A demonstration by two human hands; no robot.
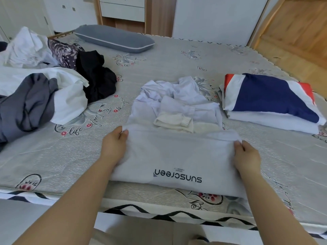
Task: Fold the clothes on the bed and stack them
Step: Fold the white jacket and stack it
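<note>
A pale lilac garment (pixel 177 156) printed "sunscreen" lies at the bed's near edge, its lower part doubled over toward the crumpled upper part and cream cuffs (pixel 174 120). My left hand (pixel 115 144) pinches the fold's left corner. My right hand (pixel 246 156) grips the fold's right corner. A folded stack (pixel 269 101) sits to the right, a navy, white and red piece on top of a white one. Unfolded clothes are heaped at the left: white (pixel 26 46), grey (pixel 26 106), black (pixel 95 78) and a patterned dark piece (pixel 63 52).
The bed (pixel 159 64) wears a grey floral sheet with script print. A grey pillow (pixel 113 38) lies at the far side. Wooden drawers and a white wardrobe stand behind it. Wooden floor (pixel 300 41) shows at the far right. The bed's front edge runs under my forearms.
</note>
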